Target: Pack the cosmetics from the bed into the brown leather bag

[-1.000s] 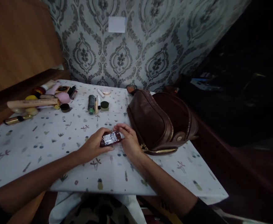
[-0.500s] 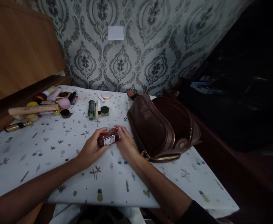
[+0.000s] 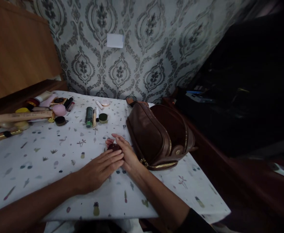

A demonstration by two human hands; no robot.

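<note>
Moved since the earlier frame: the left hand [image 3: 96,171] has slid from the end of the dark red bottle [image 3: 114,147] to lie across it, and the pale label has gone from sight.
Left fingers: extended side by side over the bottle, tips against the right hand [image 3: 128,157]; whether they grip, I cannot tell.
Right fingers: closed round the bottle from its right side.
Bottle: between the hands, above the middle of the table [image 3: 200,186], mostly covered.
Tablecloth [image 3: 66,152]: white, printed with pineapples, palms and a flamingo, hanging over the near edge.
Right edge: a brown leather bag [image 3: 148,132] with gold zips, its top gaping, just beside the right hand.
Far edge, middle: a white tube [image 3: 99,105] near a pale pink compact [image 3: 105,103]; nearer, a dark green bottle [image 3: 89,116], a slim beige tube [image 3: 94,118] and a green-lidded jar [image 3: 103,118].
Far left corner: heaped cosmetics, with a long beige tube [image 3: 22,116] on top and a black-lidded pot [image 3: 60,121] beside them.
Room: grey damask wallpaper [image 3: 119,69] bearing a white rectangle [image 3: 115,40]; a wooden panel [image 3: 17,48] at left; deep shadow at right.
</note>
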